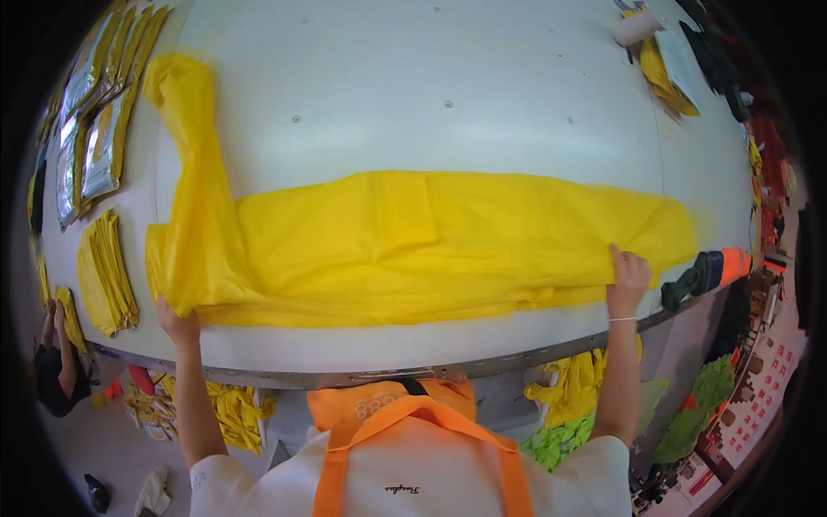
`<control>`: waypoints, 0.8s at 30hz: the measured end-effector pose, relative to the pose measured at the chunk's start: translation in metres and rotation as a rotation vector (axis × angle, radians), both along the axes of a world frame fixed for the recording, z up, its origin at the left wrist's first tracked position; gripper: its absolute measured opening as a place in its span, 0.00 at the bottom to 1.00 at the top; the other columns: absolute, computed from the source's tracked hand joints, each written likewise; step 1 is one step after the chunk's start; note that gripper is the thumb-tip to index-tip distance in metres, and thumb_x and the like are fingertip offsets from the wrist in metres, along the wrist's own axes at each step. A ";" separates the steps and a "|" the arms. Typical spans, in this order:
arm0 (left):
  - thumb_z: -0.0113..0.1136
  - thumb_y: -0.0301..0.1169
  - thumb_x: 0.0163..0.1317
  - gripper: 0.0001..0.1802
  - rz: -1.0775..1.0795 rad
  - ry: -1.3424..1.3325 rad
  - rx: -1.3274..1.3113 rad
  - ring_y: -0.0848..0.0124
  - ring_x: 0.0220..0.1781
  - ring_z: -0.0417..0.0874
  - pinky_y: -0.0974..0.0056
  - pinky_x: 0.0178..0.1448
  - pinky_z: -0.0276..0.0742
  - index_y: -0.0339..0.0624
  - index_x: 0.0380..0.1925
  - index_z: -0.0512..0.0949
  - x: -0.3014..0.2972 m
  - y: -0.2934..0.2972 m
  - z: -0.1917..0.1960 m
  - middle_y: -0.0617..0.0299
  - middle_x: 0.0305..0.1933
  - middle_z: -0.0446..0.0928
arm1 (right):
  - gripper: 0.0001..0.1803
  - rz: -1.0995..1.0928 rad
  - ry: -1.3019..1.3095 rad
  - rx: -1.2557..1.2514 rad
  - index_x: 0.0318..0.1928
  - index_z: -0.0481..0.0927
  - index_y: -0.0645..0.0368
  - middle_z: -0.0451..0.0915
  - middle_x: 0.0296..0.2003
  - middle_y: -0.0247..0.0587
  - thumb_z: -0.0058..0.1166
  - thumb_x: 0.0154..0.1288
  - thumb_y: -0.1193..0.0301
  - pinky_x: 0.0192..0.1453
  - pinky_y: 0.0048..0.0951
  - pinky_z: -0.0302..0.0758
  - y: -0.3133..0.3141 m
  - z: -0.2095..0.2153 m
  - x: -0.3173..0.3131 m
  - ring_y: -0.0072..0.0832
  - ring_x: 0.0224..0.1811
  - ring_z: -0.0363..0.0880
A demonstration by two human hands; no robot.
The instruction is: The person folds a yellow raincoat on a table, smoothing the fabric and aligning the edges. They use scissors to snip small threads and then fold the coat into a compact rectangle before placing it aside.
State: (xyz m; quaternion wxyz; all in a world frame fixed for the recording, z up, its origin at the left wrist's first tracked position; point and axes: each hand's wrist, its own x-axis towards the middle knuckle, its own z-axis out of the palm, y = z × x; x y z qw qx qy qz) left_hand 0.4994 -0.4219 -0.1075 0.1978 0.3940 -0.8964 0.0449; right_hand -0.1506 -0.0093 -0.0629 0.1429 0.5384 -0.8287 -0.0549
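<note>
A long yellow raincoat lies folded lengthwise across the pale table. One sleeve sticks out toward the far side at its left end, and a square pocket flap shows near the middle. At the near left corner, my left hand is closed on the raincoat's edge, its fingertips partly hidden by the fabric. Farther right along the same near edge, my right hand grips the cloth with curled fingers. Creases fan out across the fabric around the right hand.
Packed yellow garments in clear bags and a folded yellow stack sit at the left. A dark and orange object lies by the right edge. A white roll stands far right. Another person works at lower left.
</note>
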 end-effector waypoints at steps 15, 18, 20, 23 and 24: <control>0.70 0.38 0.38 0.36 0.253 -0.112 0.586 0.45 0.51 0.70 0.50 0.54 0.68 0.35 0.49 0.71 0.021 0.078 -0.029 0.42 0.48 0.72 | 0.32 -0.492 -0.427 0.410 0.61 0.65 0.62 0.68 0.51 0.52 0.50 0.51 0.83 0.55 0.39 0.70 0.047 -0.050 0.029 0.46 0.54 0.67; 0.71 0.38 0.37 0.35 0.229 -0.104 0.552 0.47 0.50 0.71 0.51 0.54 0.68 0.36 0.48 0.72 0.020 0.076 -0.029 0.45 0.46 0.73 | 0.25 -0.141 -0.385 0.081 0.56 0.71 0.62 0.72 0.49 0.52 0.50 0.54 0.79 0.56 0.40 0.69 -0.023 -0.021 0.050 0.48 0.52 0.70; 0.71 0.39 0.36 0.35 0.258 -0.102 0.534 0.48 0.50 0.72 0.52 0.53 0.69 0.37 0.46 0.72 0.022 0.077 -0.031 0.47 0.46 0.74 | 0.26 0.185 -0.526 -0.110 0.58 0.69 0.60 0.70 0.54 0.52 0.51 0.55 0.76 0.61 0.42 0.65 -0.091 -0.011 0.094 0.48 0.57 0.67; 0.71 0.40 0.36 0.35 0.294 -0.107 0.549 0.49 0.48 0.73 0.52 0.52 0.69 0.37 0.45 0.71 0.028 0.073 -0.033 0.49 0.43 0.74 | 0.29 0.592 -0.612 -0.068 0.60 0.67 0.56 0.63 0.62 0.51 0.53 0.57 0.68 0.68 0.51 0.53 -0.166 0.004 0.199 0.47 0.66 0.58; 0.71 0.40 0.36 0.34 0.281 -0.126 0.555 0.50 0.47 0.73 0.52 0.51 0.69 0.37 0.45 0.71 0.029 0.074 -0.028 0.49 0.43 0.74 | 0.29 0.695 -0.680 0.027 0.61 0.67 0.56 0.62 0.63 0.50 0.53 0.57 0.66 0.69 0.52 0.51 -0.175 0.001 0.221 0.47 0.67 0.57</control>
